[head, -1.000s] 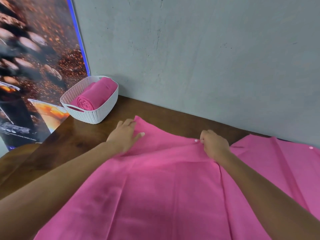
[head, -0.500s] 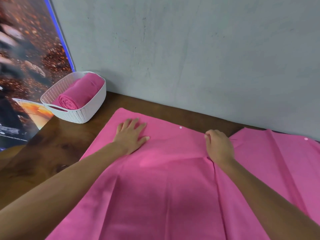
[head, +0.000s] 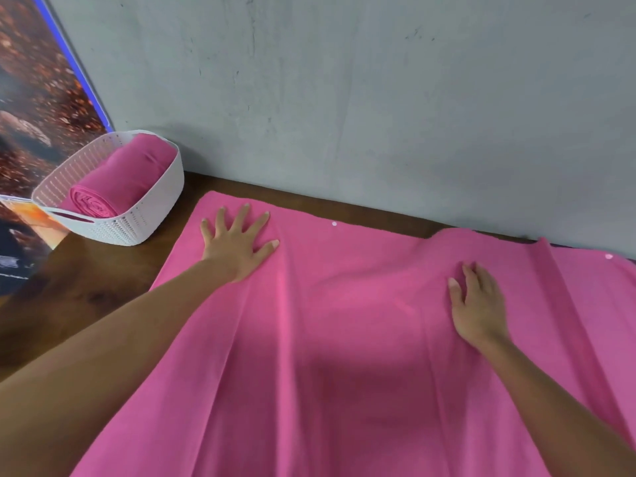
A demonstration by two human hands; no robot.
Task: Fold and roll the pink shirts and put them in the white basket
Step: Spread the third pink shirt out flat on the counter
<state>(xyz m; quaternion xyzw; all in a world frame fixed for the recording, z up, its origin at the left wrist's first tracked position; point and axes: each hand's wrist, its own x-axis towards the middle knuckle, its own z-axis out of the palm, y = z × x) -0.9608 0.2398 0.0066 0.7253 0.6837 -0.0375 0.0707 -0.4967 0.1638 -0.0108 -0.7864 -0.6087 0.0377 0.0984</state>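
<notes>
Two arms come into the picture from the lower edge, both over the pink shirt [head: 344, 339]. Both forearms are bare up to the edge of the picture, and no sleeve shows on them. The left hand [head: 237, 246] and the right hand [head: 478, 304] wear no glove, no ring, no watch. The fingernails are short and plain.
</notes>
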